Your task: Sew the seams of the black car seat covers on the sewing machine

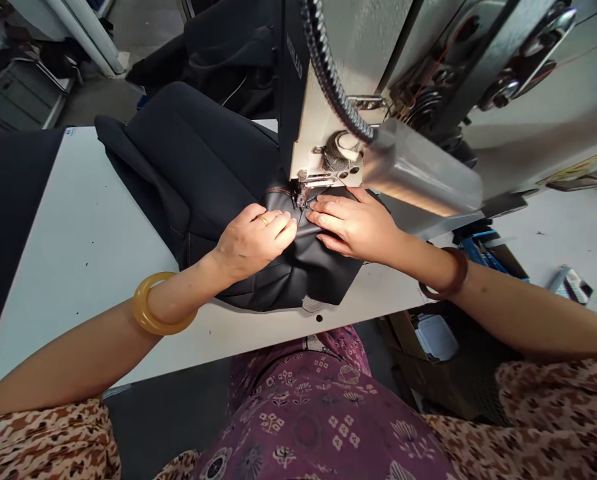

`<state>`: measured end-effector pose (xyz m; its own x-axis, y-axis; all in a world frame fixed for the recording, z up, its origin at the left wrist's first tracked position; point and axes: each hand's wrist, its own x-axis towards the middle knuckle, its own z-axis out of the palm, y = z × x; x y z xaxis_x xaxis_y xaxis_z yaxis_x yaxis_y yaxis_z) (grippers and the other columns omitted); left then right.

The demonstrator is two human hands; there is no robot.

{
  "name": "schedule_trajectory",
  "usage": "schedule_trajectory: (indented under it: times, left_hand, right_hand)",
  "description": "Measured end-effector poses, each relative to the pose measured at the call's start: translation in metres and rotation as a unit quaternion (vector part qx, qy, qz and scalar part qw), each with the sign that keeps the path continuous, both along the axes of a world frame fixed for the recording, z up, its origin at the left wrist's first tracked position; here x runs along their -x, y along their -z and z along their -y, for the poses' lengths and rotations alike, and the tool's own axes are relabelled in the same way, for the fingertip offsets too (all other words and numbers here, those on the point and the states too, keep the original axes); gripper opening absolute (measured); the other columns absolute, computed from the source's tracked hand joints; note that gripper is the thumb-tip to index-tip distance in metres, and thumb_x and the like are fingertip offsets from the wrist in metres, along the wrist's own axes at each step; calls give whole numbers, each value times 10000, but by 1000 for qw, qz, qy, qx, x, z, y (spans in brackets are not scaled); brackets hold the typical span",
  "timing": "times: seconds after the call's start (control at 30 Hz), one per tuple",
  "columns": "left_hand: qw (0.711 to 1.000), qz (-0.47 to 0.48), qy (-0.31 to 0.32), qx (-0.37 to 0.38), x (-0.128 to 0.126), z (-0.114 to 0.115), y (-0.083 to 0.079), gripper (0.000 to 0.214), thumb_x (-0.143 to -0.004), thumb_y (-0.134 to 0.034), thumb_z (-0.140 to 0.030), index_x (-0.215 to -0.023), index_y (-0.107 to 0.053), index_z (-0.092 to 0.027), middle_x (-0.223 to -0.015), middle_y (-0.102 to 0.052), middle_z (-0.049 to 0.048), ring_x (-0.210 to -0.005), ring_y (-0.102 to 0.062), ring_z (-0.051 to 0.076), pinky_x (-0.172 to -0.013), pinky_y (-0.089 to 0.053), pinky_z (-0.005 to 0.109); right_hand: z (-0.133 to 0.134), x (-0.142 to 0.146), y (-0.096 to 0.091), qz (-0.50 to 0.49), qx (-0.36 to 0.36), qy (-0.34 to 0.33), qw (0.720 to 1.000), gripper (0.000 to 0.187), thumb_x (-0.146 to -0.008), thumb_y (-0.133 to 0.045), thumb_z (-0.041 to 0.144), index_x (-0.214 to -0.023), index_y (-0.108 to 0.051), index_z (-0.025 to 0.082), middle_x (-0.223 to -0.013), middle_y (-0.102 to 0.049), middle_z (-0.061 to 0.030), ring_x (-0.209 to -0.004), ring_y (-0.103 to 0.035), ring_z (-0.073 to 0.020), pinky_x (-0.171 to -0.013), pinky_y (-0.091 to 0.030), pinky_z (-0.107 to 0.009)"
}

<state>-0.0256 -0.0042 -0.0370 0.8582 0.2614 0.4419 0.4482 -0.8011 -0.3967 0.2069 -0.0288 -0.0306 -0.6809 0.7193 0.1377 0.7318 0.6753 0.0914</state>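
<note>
A black leather-like piece [298, 270] with orange stitching lies under the presser foot [302, 190] of a grey industrial sewing machine [338, 60]. My left hand [253, 240], wearing a ring, rests on the piece just left of the foot with its fingers curled and pressed onto a fold. My right hand [356, 223] lies flat on the piece just right of the foot, fingers stretched toward the needle. An amber bangle [153, 313] is on my left wrist, a dark brown one [448, 283] on my right.
More black fabric [188, 147] is bunched behind and left of the machine on the white table [78, 233]. A flexible lamp arm [328, 73] hangs over the needle area. Cardboard boxes [428, 333] sit below the table's right side. Dark cloth [8, 200] lies at far left.
</note>
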Motion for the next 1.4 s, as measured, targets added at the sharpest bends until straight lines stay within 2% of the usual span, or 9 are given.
schedule_trajectory:
  times: [0.27,0.6,0.8,0.93,1.07,1.17,1.3,1.33,1.4]
  left_hand:
    - [996,17,16,-85,0,5,2,195,-898,-479,-105,-966,-662,-106,-938,-740,68,-813,-681,161,-722,-471,313]
    - [996,58,-16,-64,-8,7,15,232,-896,-465,-102,-1016,-661,-68,-960,-727,143,-860,-675,202,-718,-474,334]
    - [993,96,0,-68,-3,9,16,153,-884,-522,-155,-917,-671,-147,-1019,-731,75,-912,-679,179,-762,-473,326]
    - [992,95,-16,-84,-6,11,16,161,-880,-521,-129,-935,-671,-135,-987,-736,71,-906,-682,183,-744,-475,324]
    - [993,88,-43,-62,-13,8,21,196,-887,-508,-124,-1002,-666,-108,-982,-727,109,-914,-681,217,-732,-483,342]
    - [993,95,-41,-48,-14,7,21,209,-875,-530,-130,-1036,-659,-96,-986,-720,117,-945,-677,237,-788,-496,355]
    - [994,99,-39,-6,9,20,15,215,-867,-559,-144,-1064,-641,-112,-1101,-691,120,-1034,-650,228,-840,-492,327]
    - [994,93,-61,-6,22,24,17,244,-862,-574,-160,-1096,-628,-117,-1137,-675,132,-1036,-647,244,-848,-488,348]
    - [979,105,-177,14,59,25,28,380,-851,-606,-244,-1206,-569,-113,-1166,-642,183,-1006,-638,319,-804,-475,425]
  right_hand:
    - [14,3,0,16,13,1,1000,386,-955,-352,344,-1268,-531,204,-1320,-559,-93,-1282,-437,-238,-1012,-339,-439]
    - [-11,-7,6,-43,-23,-37,998,437,-945,-407,452,-1208,-589,155,-1260,-602,-124,-1201,-538,-266,-971,-455,-440]
    - [-1,-5,9,-30,-40,-54,997,380,-938,-431,430,-1146,-606,165,-1228,-625,-114,-1169,-564,-256,-982,-444,-442]
    - [-8,-10,12,-48,-23,-33,998,406,-941,-417,466,-1134,-613,167,-1243,-613,-117,-1180,-554,-259,-958,-456,-425]
    - [-21,-11,17,-75,1,-5,997,437,-911,-463,506,-1089,-624,141,-1255,-595,-145,-1173,-546,-292,-858,-492,-414]
    - [-25,-5,20,-102,-2,12,995,415,-895,-501,490,-1076,-612,134,-1244,-592,-153,-1174,-533,-297,-887,-473,-435]
    - [1,1,20,-157,-2,10,988,306,-913,-480,381,-1017,-608,124,-1107,-640,-150,-1071,-568,-247,-922,-448,-421]
    - [15,1,23,-176,10,-5,984,272,-913,-465,352,-970,-613,131,-1045,-654,-141,-1014,-581,-229,-897,-455,-400]
    - [49,0,39,-229,68,-13,971,246,-903,-439,320,-875,-617,152,-893,-666,-106,-863,-591,-191,-796,-467,-344]
